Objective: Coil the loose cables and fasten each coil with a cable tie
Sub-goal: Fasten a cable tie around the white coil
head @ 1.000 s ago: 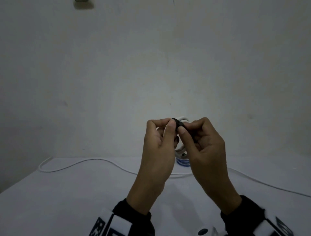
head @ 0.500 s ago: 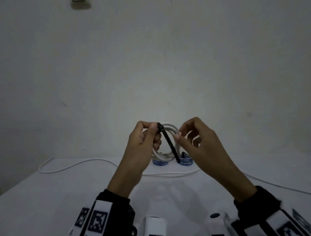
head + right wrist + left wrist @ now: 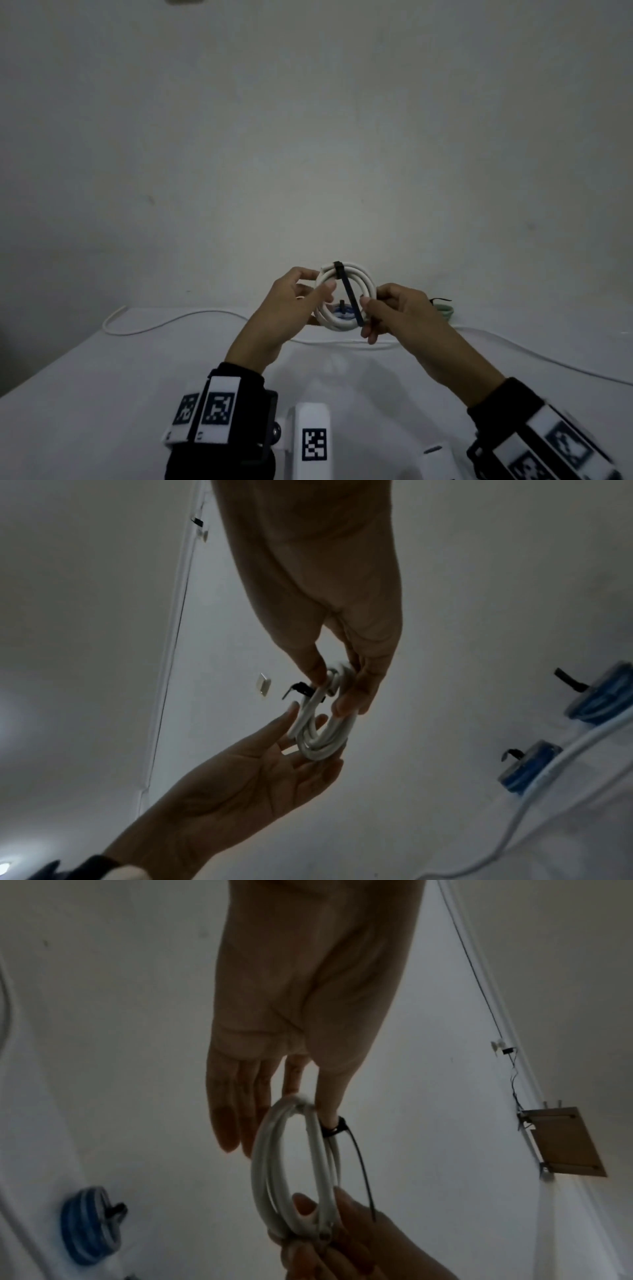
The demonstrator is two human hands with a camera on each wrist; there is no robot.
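I hold a white cable coil (image 3: 368, 284) upright above the table, its ring facing me. A black cable tie (image 3: 349, 294) is cinched round its top, and the tail runs down across the ring to my right hand. My right hand (image 3: 365, 320) pinches the coil's lower right side between thumb and fingers; the right wrist view shows that pinch (image 3: 332, 688). My left hand (image 3: 320, 281) is at the coil's left rim with straight fingers. In the left wrist view its thumb (image 3: 329, 1115) touches the coil (image 3: 267, 1164) beside the tie head (image 3: 337, 1127).
Blue coils with black ties (image 3: 603, 702) (image 3: 527, 767) lie on the white table (image 3: 102, 394) behind the hands. A green tied coil (image 3: 445, 310) lies at the back right. A long loose white cable (image 3: 164, 323) snakes across the far side of the table by the wall.
The hands, together at the tie a second ago, have drawn apart. The coil now faces me with the tie tail hanging. My left fingers have straightened; my right hand has gone to the lower right rim.
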